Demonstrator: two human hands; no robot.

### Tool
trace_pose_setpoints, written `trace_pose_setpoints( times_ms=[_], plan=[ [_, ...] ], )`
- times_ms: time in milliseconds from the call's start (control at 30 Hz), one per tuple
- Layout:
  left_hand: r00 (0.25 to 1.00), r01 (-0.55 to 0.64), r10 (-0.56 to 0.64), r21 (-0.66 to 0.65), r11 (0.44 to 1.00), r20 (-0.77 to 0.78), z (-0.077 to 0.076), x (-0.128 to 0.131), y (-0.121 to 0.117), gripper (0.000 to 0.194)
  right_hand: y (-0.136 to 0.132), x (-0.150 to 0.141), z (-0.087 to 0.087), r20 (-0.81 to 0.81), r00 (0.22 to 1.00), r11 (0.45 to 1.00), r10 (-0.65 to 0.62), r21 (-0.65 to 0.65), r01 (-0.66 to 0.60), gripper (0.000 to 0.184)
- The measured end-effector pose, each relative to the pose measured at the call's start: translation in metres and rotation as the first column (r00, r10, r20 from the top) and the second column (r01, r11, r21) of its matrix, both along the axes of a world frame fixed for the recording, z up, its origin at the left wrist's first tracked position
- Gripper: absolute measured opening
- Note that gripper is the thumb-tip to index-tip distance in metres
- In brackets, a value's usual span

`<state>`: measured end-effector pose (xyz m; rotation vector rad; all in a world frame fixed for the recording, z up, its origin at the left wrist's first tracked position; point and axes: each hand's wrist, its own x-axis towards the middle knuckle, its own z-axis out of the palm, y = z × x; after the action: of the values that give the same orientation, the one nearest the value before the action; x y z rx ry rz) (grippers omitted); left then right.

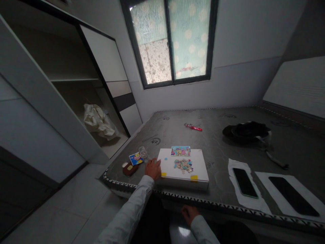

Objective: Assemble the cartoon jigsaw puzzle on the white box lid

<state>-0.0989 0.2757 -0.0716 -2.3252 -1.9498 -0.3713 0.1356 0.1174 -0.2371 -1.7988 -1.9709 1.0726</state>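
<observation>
My left hand [153,168] lies against the left edge of a white box [166,166], fingers stretched forward and holding nothing. Jigsaw pieces [183,165] are heaped on the lid, below a colourful cartoon picture card [180,151]. One small blue piece [166,159] sits apart near the lid's left side. Two yellow tape tabs [194,178] mark the front edge. My right hand [189,214] hangs below the mattress edge, near my lap, with its fingers curled in; nothing shows in them.
Left of the box are a brown case [130,169], a blue-yellow card [136,158] and clear plastic [143,152]. Farther back lies a red packet [193,127]. On the mattress [215,156] at right are a dark cap [247,131], a phone [245,182] and a dark slab [293,195].
</observation>
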Motion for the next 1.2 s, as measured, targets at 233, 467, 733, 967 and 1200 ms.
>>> trace_pose_setpoints(
  times_ms=[233,467,733,967,1200],
  plan=[
    [0.996,0.086,-0.087,-0.014,0.996,-0.037,0.004,0.014,0.010,0.049,0.001,-0.004,-0.006,0.019,1.000,1.000,0.005,0.028,-0.006,0.027],
    [0.998,0.031,-0.032,-0.031,0.999,-0.059,0.002,0.015,0.028,0.040,0.000,-0.001,-0.009,0.022,1.000,1.000,0.014,0.028,-0.015,0.029],
    [0.994,-0.071,0.068,-0.033,0.997,-0.085,0.002,-0.002,0.023,0.039,0.003,0.002,-0.013,0.004,0.999,0.999,0.033,0.012,-0.033,0.028],
    [0.996,0.002,-0.009,-0.078,0.997,-0.091,-0.003,0.010,0.012,0.051,0.003,0.004,-0.020,-0.013,0.999,0.999,0.045,0.002,-0.045,0.028],
    [0.994,0.063,-0.078,-0.185,0.981,-0.075,-0.012,-0.001,0.003,0.062,0.003,0.006,-0.023,-0.034,0.998,0.999,0.044,0.014,-0.043,0.027]
  ],
)
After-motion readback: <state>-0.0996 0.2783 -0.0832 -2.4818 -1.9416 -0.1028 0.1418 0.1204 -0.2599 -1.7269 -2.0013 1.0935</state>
